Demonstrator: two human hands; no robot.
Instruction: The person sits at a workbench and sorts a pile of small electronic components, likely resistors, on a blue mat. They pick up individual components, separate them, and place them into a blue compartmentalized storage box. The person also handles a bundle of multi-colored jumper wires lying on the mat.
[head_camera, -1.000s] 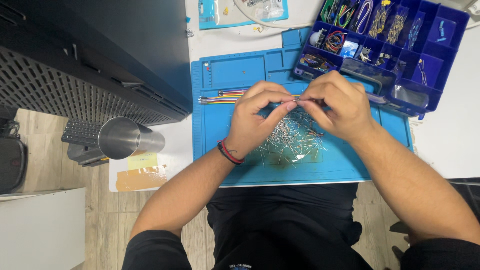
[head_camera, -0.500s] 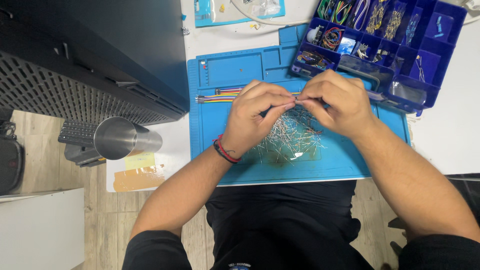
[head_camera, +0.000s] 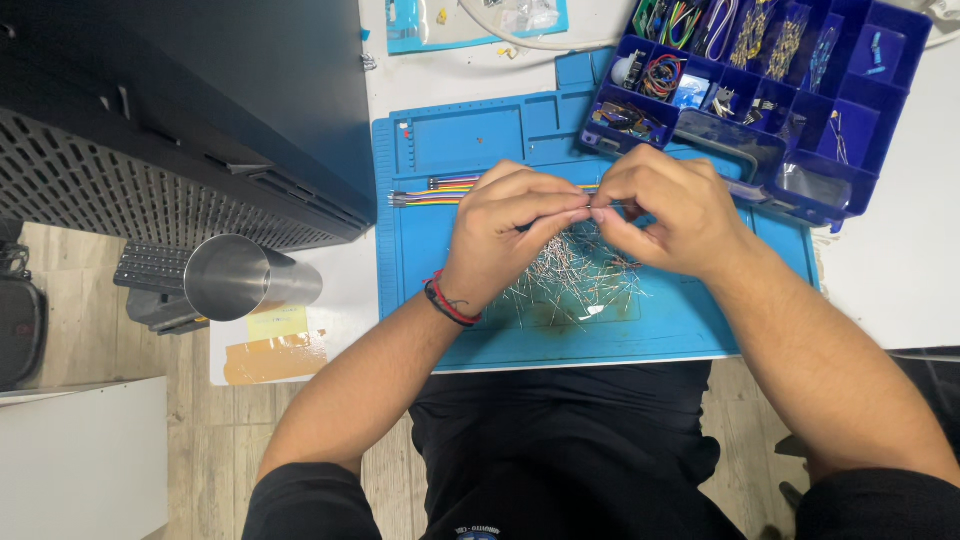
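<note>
My left hand (head_camera: 510, 225) and my right hand (head_camera: 665, 215) meet fingertip to fingertip over a blue work mat (head_camera: 480, 135). Between the pinched fingers they hold a small thin wire component (head_camera: 592, 211), mostly hidden by the fingers. Directly below the hands lies a loose pile of several thin metal-legged components (head_camera: 575, 280) on the mat. A red and black band circles my left wrist. A flat bundle of multicoloured jumper wires (head_camera: 430, 192) lies on the mat just left of my left hand.
A blue compartment organiser box (head_camera: 850, 110) with wires and small parts stands at the back right. A black perforated case (head_camera: 150, 130) fills the left. A metal cylinder (head_camera: 240, 280) lies beside it. A second blue tray (head_camera: 470, 25) lies at the back.
Both hands stay pinched together over the pile; they have shifted only slightly, with small finger movements.
</note>
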